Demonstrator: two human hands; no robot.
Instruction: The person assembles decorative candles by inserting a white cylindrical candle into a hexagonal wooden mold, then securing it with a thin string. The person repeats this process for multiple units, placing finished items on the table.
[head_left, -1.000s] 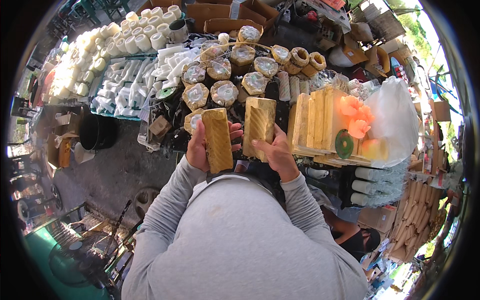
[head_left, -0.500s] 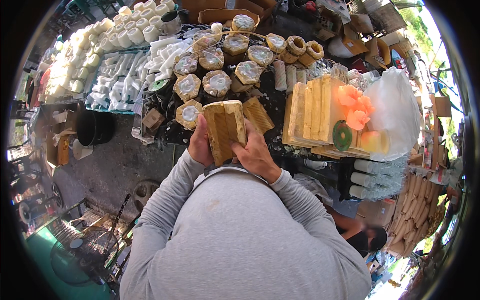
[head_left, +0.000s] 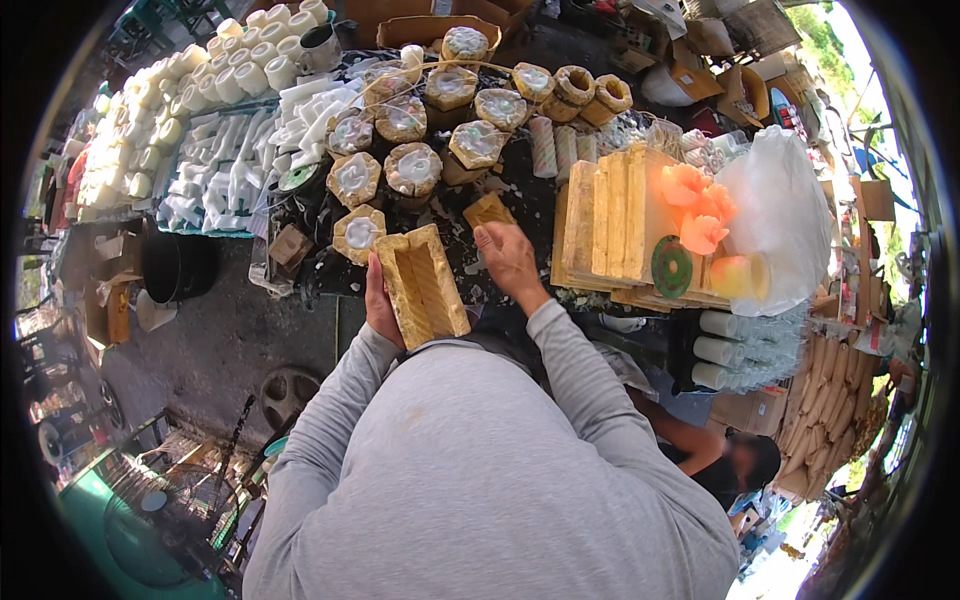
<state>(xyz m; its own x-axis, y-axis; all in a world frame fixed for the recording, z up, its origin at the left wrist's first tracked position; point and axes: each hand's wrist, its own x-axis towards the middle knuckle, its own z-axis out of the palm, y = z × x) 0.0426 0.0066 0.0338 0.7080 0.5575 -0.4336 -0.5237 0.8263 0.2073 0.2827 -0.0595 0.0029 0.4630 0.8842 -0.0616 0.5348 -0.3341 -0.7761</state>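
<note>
Block, yellow-brown, hard-looking, trough-shaped and ridged inside (head_left: 424, 288), tilted in the left hand (head_left: 380, 305), which clasps its long side; presumably stiff, fairly heavy, chip-prone, best taken by both long walls. The right hand (head_left: 508, 262) curls over a second yellow-brown block (head_left: 488, 209) on the dark, speckled counter (head_left: 535, 225); its closure cannot be told. Counted: two blocks at the hands, eleven white-filled, tan-walled hexagonal pieces (head_left: 413, 170), two hollow tan pieces (head_left: 570, 108).

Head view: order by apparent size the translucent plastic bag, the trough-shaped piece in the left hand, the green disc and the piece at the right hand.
1. Translucent plastic bag
2. Trough-shaped piece in the left hand
3. Green disc
Unranked: the piece at the right hand, partly covered by it.
</note>
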